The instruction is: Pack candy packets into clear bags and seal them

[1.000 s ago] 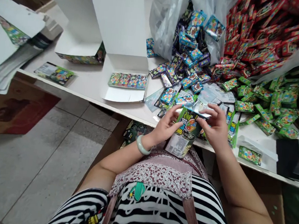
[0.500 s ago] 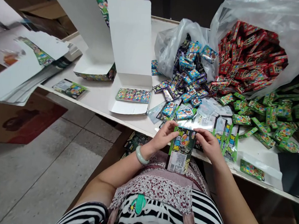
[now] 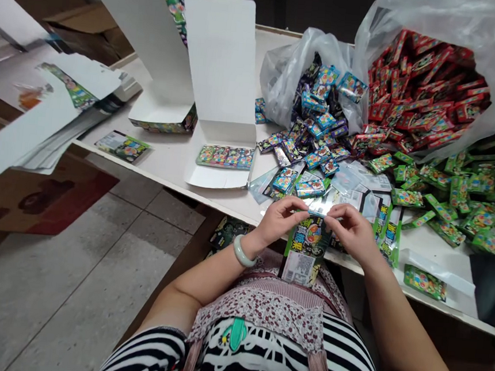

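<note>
Between my hands hangs a printed candy pouch (image 3: 306,248), black and green with a barcode panel near its lower end. My left hand (image 3: 282,218) pinches the pouch's upper left edge; a pale green bangle (image 3: 244,251) circles that wrist. At the upper right edge, my right hand (image 3: 351,232) pinches the same pouch. The bag's lower end rests against my apron (image 3: 263,308). Just beyond my fingers lie small blue candy boxes (image 3: 310,187) on top of more flat pouches (image 3: 388,235).
A clear bag of red boxes (image 3: 429,91) stands at the back right, beside a smaller bag (image 3: 278,84) spilling blue and purple packs. Green boxes (image 3: 459,192) are heaped at right. An open white carton (image 3: 223,68) holds a row of packs. Flattened cartons (image 3: 48,133) overhang the left edge.
My hands have come closer together along the pouch's top edge, both fingertips now pinching nearer its middle. The view has shifted slightly, so the scene sits a little further right.
</note>
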`<action>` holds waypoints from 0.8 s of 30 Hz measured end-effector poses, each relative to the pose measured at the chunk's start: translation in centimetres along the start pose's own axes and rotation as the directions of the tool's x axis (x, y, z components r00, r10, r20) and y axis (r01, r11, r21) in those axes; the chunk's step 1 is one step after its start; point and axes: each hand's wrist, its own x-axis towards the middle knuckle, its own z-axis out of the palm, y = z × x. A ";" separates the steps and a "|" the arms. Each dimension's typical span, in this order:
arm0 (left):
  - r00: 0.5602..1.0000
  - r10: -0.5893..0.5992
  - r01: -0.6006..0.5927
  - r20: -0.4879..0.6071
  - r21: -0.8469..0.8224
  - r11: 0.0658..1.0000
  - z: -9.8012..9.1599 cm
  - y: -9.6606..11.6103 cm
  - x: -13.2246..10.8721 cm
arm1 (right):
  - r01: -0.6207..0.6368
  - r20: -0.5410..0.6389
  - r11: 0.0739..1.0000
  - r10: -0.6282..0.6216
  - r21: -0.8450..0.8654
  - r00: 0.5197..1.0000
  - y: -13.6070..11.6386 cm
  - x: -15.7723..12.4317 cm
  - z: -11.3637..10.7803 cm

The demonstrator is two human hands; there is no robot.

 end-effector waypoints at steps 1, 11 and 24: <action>1.000 -0.024 0.024 -0.003 -0.009 1.000 0.1 0.3 0.2 | -0.030 0.005 1.000 0.030 0.006 1.000 -0.4 0.3 0.0; 0.985 -0.148 0.151 0.093 -0.030 0.988 -0.5 2.1 1.3 | -0.136 0.192 0.991 0.136 -0.014 0.972 -2.5 1.6 -0.8; 0.956 0.002 -0.041 0.294 0.128 0.991 -2.2 3.0 1.5 | 0.136 0.105 0.987 -0.126 -0.090 0.986 -1.9 -0.9 -0.4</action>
